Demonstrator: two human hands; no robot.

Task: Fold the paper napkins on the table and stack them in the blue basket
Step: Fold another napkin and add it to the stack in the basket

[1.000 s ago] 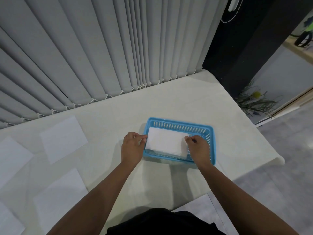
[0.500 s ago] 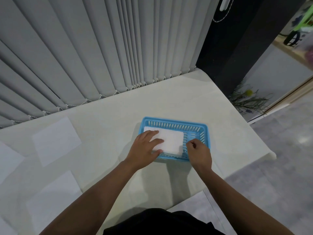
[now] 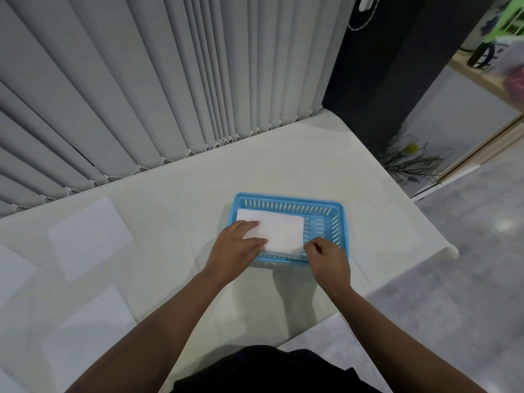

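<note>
A blue slotted basket [image 3: 323,204] sits right of the table's middle. In its left part lies a stack of folded white napkins [image 3: 279,229]. My left hand [image 3: 236,246] rests flat on the stack's left near corner, fingers spread over the top napkin. My right hand [image 3: 326,255] is at the basket's near rim, fingertips pinched at the stack's right near corner. Unfolded white napkins lie flat on the left of the table: one further back [image 3: 89,236], one nearer [image 3: 88,333], and one cut off by the left edge [image 3: 12,268].
The cream tablecloth [image 3: 181,199] covers the table, whose right edge drops to a grey floor [image 3: 465,279]. Grey vertical blinds [image 3: 158,80] hang along the far edge. A dark pillar [image 3: 377,66] and a dried plant [image 3: 408,163] stand beyond the far right corner.
Both hands lowered the folded napkin onto the stack in the basket. My left hand moved from gripping its left edge to lying flat on top. My right hand stayed at the right near corner.
</note>
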